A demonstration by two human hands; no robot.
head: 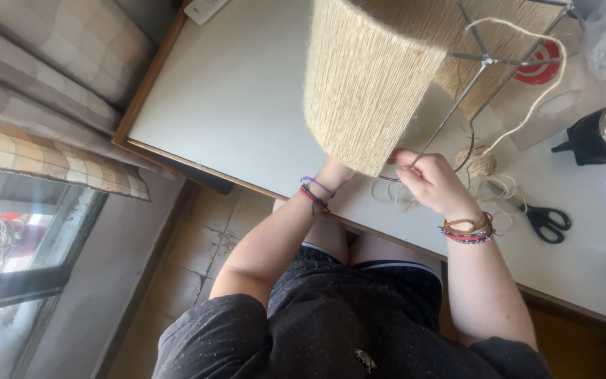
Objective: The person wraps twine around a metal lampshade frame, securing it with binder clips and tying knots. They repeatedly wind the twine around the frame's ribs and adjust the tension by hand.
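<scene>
White table (247, 105) lies bare leftward; right hand (433, 184) pinches lampshade (366, 84) wire rim, left hand (336, 170) hidden

We see a lampshade (369, 84) wrapped in pale beige twine over a grey wire frame (482, 62), a cream twine ball (480, 163), black-handled scissors (545, 220) and a white table (233, 105) with brown wood edging. Left wrist bands (315, 193) are purple, red and black; right wrist bands (468, 229) brown and red. Shirt (331, 330) is black, the curtain (43, 151) checked beige, tan and grey, the kettle (597, 133) black and silver.
</scene>
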